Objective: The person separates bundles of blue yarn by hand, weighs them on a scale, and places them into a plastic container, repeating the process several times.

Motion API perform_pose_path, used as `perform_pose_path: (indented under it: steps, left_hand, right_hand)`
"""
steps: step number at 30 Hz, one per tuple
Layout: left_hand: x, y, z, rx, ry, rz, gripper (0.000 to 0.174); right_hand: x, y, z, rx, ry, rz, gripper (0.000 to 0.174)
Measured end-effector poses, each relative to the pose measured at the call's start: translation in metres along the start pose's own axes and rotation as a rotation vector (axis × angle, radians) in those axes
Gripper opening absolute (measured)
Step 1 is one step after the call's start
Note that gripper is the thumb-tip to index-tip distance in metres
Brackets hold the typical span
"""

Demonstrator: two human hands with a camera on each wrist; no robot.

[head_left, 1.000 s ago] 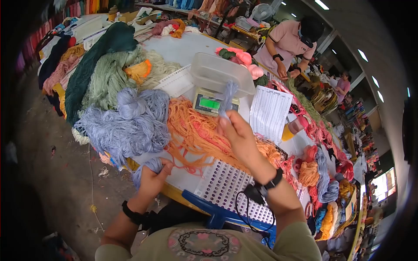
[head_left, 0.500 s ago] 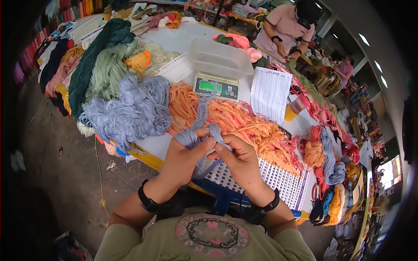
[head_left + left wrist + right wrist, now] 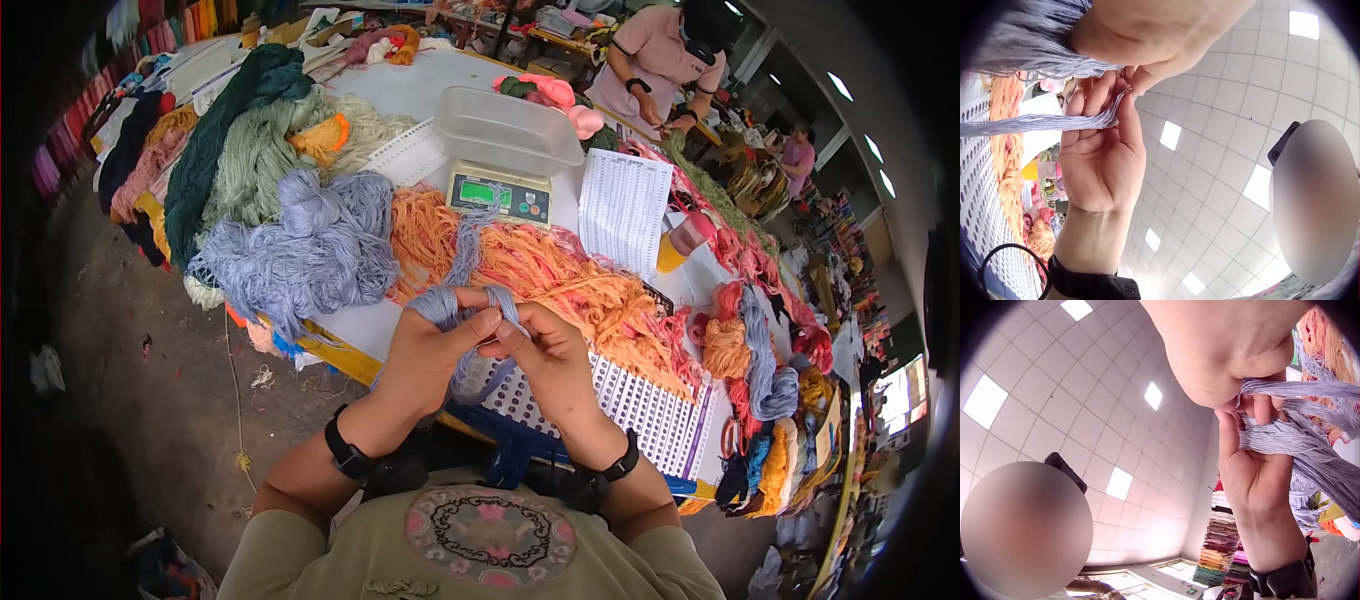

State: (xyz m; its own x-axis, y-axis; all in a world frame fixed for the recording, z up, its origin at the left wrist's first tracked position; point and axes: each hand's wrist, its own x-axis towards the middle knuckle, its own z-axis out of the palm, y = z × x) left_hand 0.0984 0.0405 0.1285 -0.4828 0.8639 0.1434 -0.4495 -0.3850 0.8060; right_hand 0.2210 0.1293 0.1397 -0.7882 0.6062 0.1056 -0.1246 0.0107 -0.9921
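Left of the scale I have one dark green heap, one pale green heap and one blue-grey heap of yarn on the tabletop. Nearer me than the scale, my left hand and right hand meet, each pinching strands of one blue-grey bundle with curled fingers, while one clear plastic tub sits on the scale, its inside floor showing. One printed sheet is just right of the scale.
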Motion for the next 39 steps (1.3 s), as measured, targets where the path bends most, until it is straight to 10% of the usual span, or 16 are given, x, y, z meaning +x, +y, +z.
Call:
perform_pose_path:
  steps: [29, 33, 39]
  left_hand:
    - [0.001, -0.013, -0.001, -0.050, 0.077, -0.037, 0.015]
    - [0.005, -0.007, -0.025, -0.425, 0.061, -0.108, 0.021]
    - [0.005, 0.008, -0.032, -0.640, -0.346, -0.356, 0.046]
  right_hand:
    - [-0.005, 0.004, -0.004, -0.102, 0.075, -0.075, 0.014]
    - [0.009, 0.012, -0.041, 0.407, 0.282, 0.087, 0.018]
    - [0.020, -0.009, -0.068, 0.246, 0.318, 0.191, 0.015]
